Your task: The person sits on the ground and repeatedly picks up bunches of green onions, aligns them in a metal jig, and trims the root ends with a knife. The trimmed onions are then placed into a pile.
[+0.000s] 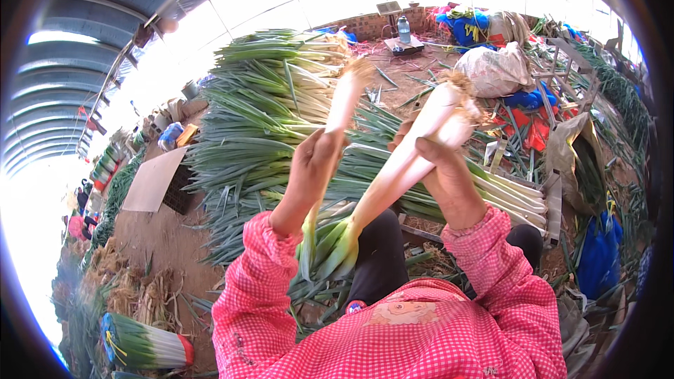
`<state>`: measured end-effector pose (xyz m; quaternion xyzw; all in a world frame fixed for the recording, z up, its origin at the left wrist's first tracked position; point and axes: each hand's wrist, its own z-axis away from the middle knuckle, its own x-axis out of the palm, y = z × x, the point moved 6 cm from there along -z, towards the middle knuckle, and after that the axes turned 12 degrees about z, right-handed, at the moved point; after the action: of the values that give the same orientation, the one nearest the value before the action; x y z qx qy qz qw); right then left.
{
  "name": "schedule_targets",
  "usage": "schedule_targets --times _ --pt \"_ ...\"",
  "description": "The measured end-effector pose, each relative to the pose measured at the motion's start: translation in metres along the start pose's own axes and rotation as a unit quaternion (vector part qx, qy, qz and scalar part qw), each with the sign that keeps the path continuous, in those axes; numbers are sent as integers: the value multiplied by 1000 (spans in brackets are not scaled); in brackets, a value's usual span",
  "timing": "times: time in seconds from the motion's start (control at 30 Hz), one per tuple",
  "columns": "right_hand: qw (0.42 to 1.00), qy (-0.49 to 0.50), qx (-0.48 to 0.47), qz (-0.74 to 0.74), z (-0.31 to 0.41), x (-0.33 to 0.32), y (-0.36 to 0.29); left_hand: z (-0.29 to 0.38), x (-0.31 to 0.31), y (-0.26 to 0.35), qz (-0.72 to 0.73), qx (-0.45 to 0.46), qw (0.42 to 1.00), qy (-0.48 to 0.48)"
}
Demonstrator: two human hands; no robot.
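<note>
My left hand (316,160) is closed around the white shank of a Welsh onion or leek (345,100), its rooted end up and its green part hanging down. In my right hand (453,179) are thicker white stalks (405,152), side by side, with brown roots at the upper end and green leaves towards my lap. The held plants cross or come close together low down, at their green parts. Behind my hands lies a large pile of similar plants (247,100), leaves to the left and white ends to the right. More trimmed-looking white stalks (511,195) lie beyond my right wrist.
A metal frame (554,208) stands at the right, near an open sack (576,163). A bottle (404,30) stands on a platform scale (405,46) at the back, left of a whitish sack (495,68). A tied bundle (150,345) lies lower left; a flat board (154,179) is farther up.
</note>
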<state>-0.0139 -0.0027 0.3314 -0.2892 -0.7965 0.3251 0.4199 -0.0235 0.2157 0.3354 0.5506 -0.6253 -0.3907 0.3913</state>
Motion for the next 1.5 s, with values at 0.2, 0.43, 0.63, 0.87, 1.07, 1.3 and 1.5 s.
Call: schedule_targets --times 0.2,0.43,0.63,0.87,1.07,1.3,1.5 --pt "999 46 -7 -23 10 -11 4 -36 97 3 -92 83 975 -184" --pt "996 73 -60 -5 29 -34 -18 -36 135 -18 15 87 966 -241" --pt "993 95 -67 -25 31 -52 -20 -39 150 -26 -25 75 956 -281" --pt "997 64 -40 -8 22 -61 -20 -50 152 -48 -11 90 977 -192" --pt "992 113 -50 -14 19 -83 5 34 114 -70 -424 284 860 -6" --pt "963 178 31 -202 24 -100 12 129 24 -107 -680 76 696 219" --pt "938 295 -145 -112 45 -222 -29 0 91 -63 -682 163 713 5"
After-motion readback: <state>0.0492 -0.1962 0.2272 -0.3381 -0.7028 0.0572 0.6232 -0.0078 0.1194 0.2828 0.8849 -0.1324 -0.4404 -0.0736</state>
